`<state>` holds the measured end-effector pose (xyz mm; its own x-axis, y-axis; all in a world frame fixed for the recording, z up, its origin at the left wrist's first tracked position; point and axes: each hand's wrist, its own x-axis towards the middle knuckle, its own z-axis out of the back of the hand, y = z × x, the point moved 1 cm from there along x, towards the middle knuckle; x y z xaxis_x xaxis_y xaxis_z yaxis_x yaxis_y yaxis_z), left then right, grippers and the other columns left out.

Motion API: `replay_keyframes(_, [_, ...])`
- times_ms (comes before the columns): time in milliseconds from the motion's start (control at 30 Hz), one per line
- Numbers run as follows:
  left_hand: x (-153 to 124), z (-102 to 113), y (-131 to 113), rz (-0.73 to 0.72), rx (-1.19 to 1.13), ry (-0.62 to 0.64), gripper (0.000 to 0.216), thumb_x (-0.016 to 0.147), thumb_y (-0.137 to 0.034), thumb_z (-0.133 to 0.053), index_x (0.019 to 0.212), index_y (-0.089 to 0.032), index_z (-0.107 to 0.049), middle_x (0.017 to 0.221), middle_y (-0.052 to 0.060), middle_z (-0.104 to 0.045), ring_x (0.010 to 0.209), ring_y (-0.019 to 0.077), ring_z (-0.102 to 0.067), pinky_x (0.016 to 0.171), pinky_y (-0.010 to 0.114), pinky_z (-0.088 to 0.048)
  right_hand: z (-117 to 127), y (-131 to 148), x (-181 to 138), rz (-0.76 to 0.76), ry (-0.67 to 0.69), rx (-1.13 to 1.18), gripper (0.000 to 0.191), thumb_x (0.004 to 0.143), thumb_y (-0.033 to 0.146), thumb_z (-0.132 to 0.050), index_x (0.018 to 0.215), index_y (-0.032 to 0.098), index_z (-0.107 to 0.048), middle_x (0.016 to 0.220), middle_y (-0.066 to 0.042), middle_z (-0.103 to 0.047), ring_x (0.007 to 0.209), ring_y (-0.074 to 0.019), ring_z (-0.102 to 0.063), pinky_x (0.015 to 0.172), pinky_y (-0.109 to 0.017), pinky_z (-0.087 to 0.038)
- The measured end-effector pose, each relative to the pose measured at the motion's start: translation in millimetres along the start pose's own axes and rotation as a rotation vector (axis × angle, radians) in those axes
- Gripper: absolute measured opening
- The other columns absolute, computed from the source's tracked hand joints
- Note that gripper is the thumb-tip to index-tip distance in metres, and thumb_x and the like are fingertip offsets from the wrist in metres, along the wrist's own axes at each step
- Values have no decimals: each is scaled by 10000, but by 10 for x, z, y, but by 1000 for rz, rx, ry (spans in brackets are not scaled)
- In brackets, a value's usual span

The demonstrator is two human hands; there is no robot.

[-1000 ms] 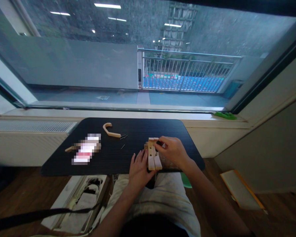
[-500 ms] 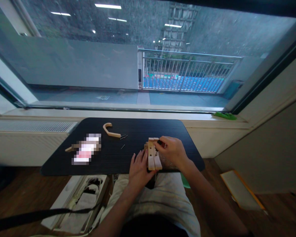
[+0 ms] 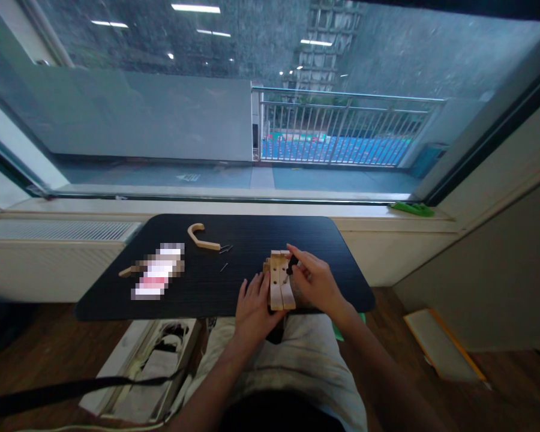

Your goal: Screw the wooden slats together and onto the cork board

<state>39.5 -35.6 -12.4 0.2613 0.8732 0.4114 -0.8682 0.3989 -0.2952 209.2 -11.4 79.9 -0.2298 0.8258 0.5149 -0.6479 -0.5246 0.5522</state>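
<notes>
A pale wooden block assembly made of narrow slats with holes stands near the front edge of the black table. My left hand rests against its left side, fingers stretched along the wood. My right hand is closed on a small dark tool, whose tip points down at the block's right slat.
A curved wooden piece and a few small nails lie at the table's middle back. A blurred red and white packet and a wooden stick lie to the left. An open box sits on the floor below.
My right hand has drawn back slightly and tilted, bringing the dark tool into view above the block. The left hand and block have stayed put.
</notes>
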Motion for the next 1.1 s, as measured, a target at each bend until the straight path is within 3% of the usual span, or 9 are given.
replay_keyframes(233, [2,-10,22,-2,7,1,831,755,-566,-638,1417,-137,-373,1376,174,-537,1279,313,-486,1097,513,-320,-94,-13,-33,-107,-25,103,398,896,224,-473,1293,234,-499,965,-53,-712,719,-168,-666,686,-298,-525])
replay_keyframes(400, [-4,-11,29,-3,10,7,823,760,-566,-632,1411,-133,-376,1378,174,-535,1283,314,-483,1098,514,-321,-129,53,-28,-57,-72,76,234,878,198,-488,1101,211,-562,944,-51,-714,705,-162,-675,723,-287,-520])
replay_keyframes(567, [-7,-11,26,-3,21,7,831,768,-555,-623,1427,-130,-350,1383,177,-528,1287,315,-478,1095,511,-322,-104,156,-11,-45,-101,-9,235,882,203,-486,1086,220,-599,901,-43,-724,763,-172,-684,760,-277,-509])
replay_keyframes(900, [-4,-11,17,-10,15,-8,820,766,-539,-627,1423,-124,-364,1364,180,-544,1268,319,-493,1090,509,-323,-158,146,-47,-122,-184,56,235,878,231,-475,1070,209,-607,873,-36,-722,583,-135,-636,597,-248,-499])
replay_keyframes(1100, [4,-20,18,0,13,6,805,768,-560,-618,1399,-112,-399,1364,179,-546,1272,320,-490,1094,514,-322,-164,113,-76,-115,-243,75,225,880,237,-474,1059,228,-611,858,-32,-711,682,-158,-657,585,-252,-498])
